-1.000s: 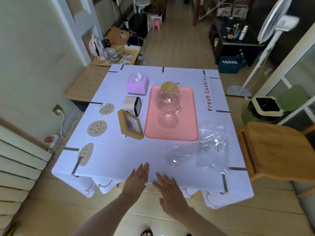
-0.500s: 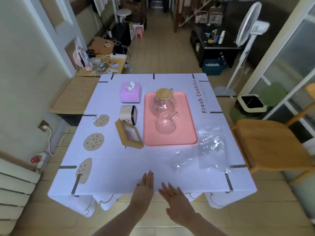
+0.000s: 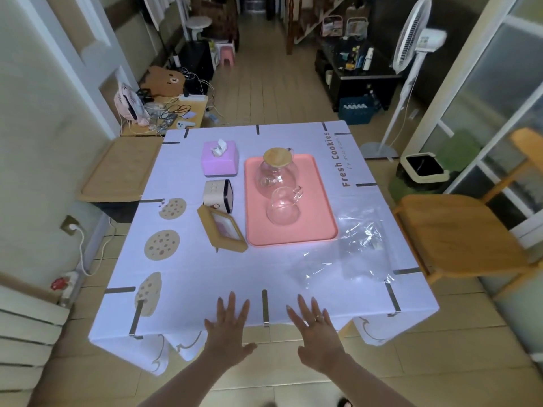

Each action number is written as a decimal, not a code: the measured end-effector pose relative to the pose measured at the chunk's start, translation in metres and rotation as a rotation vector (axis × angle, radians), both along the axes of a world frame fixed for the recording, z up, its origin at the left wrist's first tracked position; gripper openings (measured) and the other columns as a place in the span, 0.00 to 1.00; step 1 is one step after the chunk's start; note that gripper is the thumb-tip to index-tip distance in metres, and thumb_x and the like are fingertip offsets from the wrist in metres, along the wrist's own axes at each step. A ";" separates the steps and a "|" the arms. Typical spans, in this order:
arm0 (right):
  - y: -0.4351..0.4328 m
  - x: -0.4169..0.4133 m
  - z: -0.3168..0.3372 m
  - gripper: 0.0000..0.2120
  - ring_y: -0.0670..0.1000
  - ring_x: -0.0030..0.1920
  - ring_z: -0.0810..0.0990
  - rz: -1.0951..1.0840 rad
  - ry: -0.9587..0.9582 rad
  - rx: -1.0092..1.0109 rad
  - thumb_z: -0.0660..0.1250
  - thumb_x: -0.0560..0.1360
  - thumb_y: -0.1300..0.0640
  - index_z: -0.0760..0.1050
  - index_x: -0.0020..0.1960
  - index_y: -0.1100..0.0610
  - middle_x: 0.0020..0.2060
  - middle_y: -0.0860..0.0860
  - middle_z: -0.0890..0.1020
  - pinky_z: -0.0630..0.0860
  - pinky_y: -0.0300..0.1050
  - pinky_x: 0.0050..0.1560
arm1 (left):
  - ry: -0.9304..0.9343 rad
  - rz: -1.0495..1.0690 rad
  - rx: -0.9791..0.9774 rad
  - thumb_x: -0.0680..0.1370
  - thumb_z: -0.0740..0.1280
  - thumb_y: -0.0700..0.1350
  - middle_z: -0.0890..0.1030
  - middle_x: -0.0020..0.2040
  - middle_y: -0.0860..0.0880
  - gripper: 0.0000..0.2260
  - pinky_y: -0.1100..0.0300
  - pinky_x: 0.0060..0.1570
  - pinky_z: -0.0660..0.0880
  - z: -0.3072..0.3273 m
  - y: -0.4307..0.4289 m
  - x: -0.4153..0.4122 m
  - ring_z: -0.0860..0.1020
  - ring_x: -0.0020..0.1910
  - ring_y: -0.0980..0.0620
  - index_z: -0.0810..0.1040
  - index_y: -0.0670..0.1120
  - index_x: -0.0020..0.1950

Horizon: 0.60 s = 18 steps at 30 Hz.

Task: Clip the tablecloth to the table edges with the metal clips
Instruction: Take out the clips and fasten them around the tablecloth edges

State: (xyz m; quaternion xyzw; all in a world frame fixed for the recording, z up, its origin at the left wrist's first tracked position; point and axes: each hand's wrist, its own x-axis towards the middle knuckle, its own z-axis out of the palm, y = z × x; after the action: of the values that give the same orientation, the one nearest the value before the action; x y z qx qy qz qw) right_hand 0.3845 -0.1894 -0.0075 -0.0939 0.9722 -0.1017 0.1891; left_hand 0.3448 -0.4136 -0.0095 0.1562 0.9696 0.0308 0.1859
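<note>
Start at the middle metal clip [image 3: 265, 308], clamped over the near table edge, between the two hands. Lies as a thin dark strip, long axis running straight away from the body, square across the edge, lower tip hooked just over the fold where the tablecloth [image 3: 264, 268] drops. Sits just right of the left hand [image 3: 227, 330] and just left of the right hand [image 3: 316, 330], level with the fingers, touching neither; too even to say which is nearer. Both hands flat and spread, fingers straight and laid on the cloth at the edge, palms out past it, holding nothing. Further along the same edge, find a near-left clip [image 3: 135, 318] and a near-right clip [image 3: 392, 298], lying the same way, well apart from either hand. More dark strips of the same kind along the left, far and right edges, three to a side by the look of it. Judging from that, clipping about finished and the cloth being pressed smooth; any next reach likely sideways along the edge, not forward. Cloth pale, flat on top, printed with cookies, corners hanging loose below. Beyond, a crumpled clear plastic bag [image 3: 358, 245] towards the right, contents too unclear to name, beside a pink tray [image 3: 291, 243]
</note>
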 end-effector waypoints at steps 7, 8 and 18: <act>0.018 -0.014 0.025 0.22 0.51 0.56 0.80 -0.131 0.103 -0.148 0.65 0.64 0.59 0.77 0.58 0.48 0.56 0.48 0.81 0.73 0.38 0.56 | 0.056 -0.010 0.029 0.70 0.54 0.54 0.81 0.55 0.38 0.24 0.45 0.37 0.79 0.014 0.018 -0.009 0.78 0.53 0.38 0.78 0.40 0.54; 0.026 -0.013 0.028 0.20 0.49 0.45 0.83 -0.172 0.115 -0.177 0.66 0.60 0.58 0.80 0.50 0.46 0.46 0.44 0.83 0.76 0.35 0.46 | 0.079 -0.037 0.081 0.70 0.54 0.52 0.81 0.55 0.39 0.21 0.49 0.42 0.80 0.013 0.024 -0.008 0.75 0.56 0.41 0.75 0.42 0.56; 0.126 -0.012 0.056 0.19 0.50 0.61 0.75 -0.458 0.135 -0.255 0.59 0.74 0.65 0.76 0.62 0.52 0.60 0.48 0.78 0.72 0.41 0.58 | 0.222 -0.277 0.363 0.57 0.78 0.48 0.80 0.58 0.49 0.29 0.61 0.57 0.70 0.047 0.154 -0.021 0.80 0.54 0.52 0.71 0.52 0.54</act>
State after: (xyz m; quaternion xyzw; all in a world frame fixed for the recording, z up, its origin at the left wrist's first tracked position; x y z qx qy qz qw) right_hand 0.3729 -0.0634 0.0485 0.0988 0.9578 -0.2571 0.0826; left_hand 0.3236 -0.2594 0.0380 0.3208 0.9320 0.1612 0.0497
